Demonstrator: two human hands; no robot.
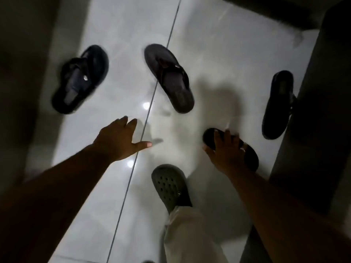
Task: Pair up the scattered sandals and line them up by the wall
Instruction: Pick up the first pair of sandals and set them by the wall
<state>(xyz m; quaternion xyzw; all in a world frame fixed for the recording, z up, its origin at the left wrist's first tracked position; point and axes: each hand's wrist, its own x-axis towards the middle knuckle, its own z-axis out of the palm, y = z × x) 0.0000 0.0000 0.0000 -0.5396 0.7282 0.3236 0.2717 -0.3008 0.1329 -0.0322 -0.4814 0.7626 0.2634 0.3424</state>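
Note:
Several dark sandals lie scattered on a glossy white tiled floor. A black thong sandal (80, 79) lies at the far left and a brown thong sandal (169, 77) near the middle, toes pointing away. Another black sandal (277, 105) rests against a dark wall at the right. My right hand (227, 150) lies on top of a small dark sandal (251, 154), fingers curled over its edge. My left hand (118, 139) hovers open above the bare floor, below the two thong sandals, holding nothing.
A dark wall (311, 130) runs down the right side, and a shadowed wall (22, 92) borders the left. My foot in a grey perforated clog (171, 186) with a light trouser leg stands at the bottom centre. A grout line (150, 105) crosses the floor diagonally.

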